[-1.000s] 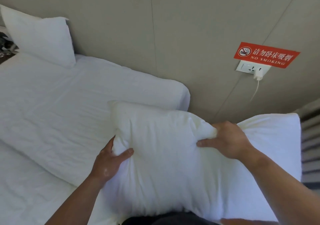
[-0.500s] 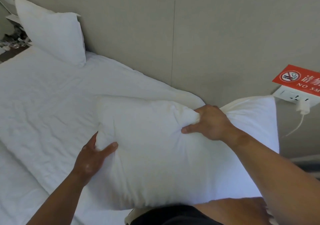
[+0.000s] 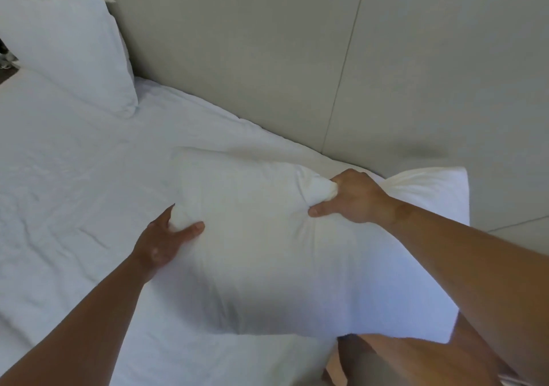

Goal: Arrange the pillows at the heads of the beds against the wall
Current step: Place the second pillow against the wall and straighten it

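Your left hand [image 3: 166,241] pinches the pillow [image 3: 267,252] at its left edge; your right hand [image 3: 350,197] bunches its top edge in a closed fist. The pillow spans between them, over the bed [image 3: 74,162], near the wall [image 3: 267,43].

You look down on a bed [image 3: 89,177] dressed in a creased white sheet [image 3: 68,237], its head pushed up against a pale beige panelled wall [image 3: 237,43] in soft, even light. A thin vertical seam [image 3: 346,58] divides the wall into broad panels, and a second faint seam [image 3: 517,223] runs across at your far right. At your far left edge, a sliver of dark clutter [image 3: 4,55] shows beyond the bed, too small to identify.
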Tool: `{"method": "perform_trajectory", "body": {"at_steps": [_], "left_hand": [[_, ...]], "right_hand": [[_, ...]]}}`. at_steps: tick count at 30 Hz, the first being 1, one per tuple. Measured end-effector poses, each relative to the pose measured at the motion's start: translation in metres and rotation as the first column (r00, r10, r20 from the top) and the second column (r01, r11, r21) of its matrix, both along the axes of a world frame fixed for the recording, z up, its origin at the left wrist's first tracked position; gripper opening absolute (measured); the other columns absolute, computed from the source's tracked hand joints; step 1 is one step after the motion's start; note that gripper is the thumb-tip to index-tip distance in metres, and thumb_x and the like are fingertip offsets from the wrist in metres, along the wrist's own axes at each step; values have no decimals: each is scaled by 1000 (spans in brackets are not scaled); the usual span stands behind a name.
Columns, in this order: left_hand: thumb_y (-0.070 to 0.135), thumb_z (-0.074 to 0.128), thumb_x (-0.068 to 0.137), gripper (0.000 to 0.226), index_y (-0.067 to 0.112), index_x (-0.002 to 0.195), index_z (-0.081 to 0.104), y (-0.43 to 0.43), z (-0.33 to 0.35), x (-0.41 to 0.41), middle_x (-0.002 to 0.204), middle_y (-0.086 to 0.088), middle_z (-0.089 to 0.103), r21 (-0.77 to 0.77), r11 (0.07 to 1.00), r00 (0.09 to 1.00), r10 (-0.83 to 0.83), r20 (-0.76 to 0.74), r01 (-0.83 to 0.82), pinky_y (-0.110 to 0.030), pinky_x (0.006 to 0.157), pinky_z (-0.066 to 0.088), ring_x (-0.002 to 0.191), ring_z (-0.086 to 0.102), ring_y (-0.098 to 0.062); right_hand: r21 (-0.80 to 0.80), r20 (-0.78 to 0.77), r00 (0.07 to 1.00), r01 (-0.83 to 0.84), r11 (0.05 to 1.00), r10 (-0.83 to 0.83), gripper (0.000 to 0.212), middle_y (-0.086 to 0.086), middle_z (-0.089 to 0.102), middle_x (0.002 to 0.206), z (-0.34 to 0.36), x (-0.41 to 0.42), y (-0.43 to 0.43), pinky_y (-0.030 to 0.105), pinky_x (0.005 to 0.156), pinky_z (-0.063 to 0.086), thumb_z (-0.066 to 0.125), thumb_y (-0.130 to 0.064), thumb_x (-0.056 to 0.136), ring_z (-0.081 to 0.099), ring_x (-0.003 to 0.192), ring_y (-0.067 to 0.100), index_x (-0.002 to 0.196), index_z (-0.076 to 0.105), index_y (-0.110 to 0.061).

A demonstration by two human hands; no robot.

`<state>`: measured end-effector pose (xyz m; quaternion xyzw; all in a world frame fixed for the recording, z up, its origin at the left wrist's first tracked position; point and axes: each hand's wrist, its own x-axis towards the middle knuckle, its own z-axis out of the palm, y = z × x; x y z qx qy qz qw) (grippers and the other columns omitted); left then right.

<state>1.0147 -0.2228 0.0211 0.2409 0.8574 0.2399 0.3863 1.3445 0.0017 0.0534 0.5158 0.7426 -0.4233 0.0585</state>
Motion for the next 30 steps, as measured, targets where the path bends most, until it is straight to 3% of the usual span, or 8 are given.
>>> {"method": "perform_trajectory", "body": {"at_steps": [6, 11, 14, 17, 21, 25, 27, 30], "left_hand": [[74, 78, 56, 71, 36, 115, 67, 61, -54, -50, 105, 3, 76, -76, 994, 996, -83, -21, 81, -45, 92, 55, 100, 71, -22], [70, 75, 55, 60, 42, 107, 66, 97, -100, -62, 104, 7, 75, -85, 990, 994, -112, 5, 112, -44, 93, 52, 100, 69, -23], [72, 68, 52, 91, 32, 133, 58, 120, -120, -67, 129, -7, 65, -139, 983, 992, -121, -23, 116, -47, 103, 47, 117, 63, -32], [67, 53, 61, 107, 26, 157, 33, 157, -118, -63, 158, -10, 36, -206, 935, 908, -335, -253, 287, -43, 118, 31, 145, 36, -31], [93, 40, 53, 120, 33, 156, 33, 229, -115, -55, 165, 6, 30, -247, 767, 727, -640, -247, 592, -42, 124, 18, 153, 19, -15], [108, 28, 29, 143, 42, 155, 31, 291, -116, -41, 163, 11, 32, -500, 412, 424, -901, -96, 762, -45, 121, 19, 151, 27, -16], [105, 45, 20, 148, 40, 153, 36, 311, -121, -43, 159, 9, 41, -480, 391, 435, -900, -20, 786, -39, 116, 31, 145, 40, -20], [97, 59, 14, 149, 38, 151, 42, 327, -139, -47, 155, 7, 46, -492, 361, 450, -890, 72, 792, -36, 110, 38, 139, 47, -22]], "right_hand": [[-64, 60, 998, 34, 997, -31, 54, -8, 61, 65, -70, -44, 42, 34, 63, 45, 92, -67, 50, 62, 73, 18, 63, 60, -26], [-29, 90, 995, 54, 998, -51, 64, -7, 74, 90, -119, -59, 69, 37, 82, 56, 86, -74, 48, 68, 98, 21, 92, 73, -29], [-5, 151, 989, -12, 1000, 12, 92, 0, 63, 141, -135, -53, 76, 40, 106, 47, 77, -77, 67, 54, 134, 27, 142, 59, -25], [-49, 152, 987, -52, 997, 59, 96, 1, 52, 150, -136, -32, 92, 34, 109, 36, 71, -74, 77, 44, 143, 25, 156, 42, -28], [-131, 218, 970, -85, 988, 113, 96, -8, 55, 147, -135, 3, 110, 32, 107, 38, 71, -78, 72, 48, 139, 20, 154, 43, -37], [-187, 293, 942, -111, 976, 163, 100, -13, 52, 150, -139, 29, 124, 32, 110, 37, 68, -83, 68, 44, 144, 18, 154, 41, -39], [-214, 354, 916, -117, 970, 189, 102, -15, 49, 153, -143, 38, 130, 32, 106, 35, 66, -85, 68, 42, 145, 17, 156, 37, -41], [-192, 442, 873, -131, 973, 204, 128, -13, 49, 157, -158, 47, 140, 43, 120, 24, 48, -105, 45, 42, 146, 20, 156, 32, -44]]}}
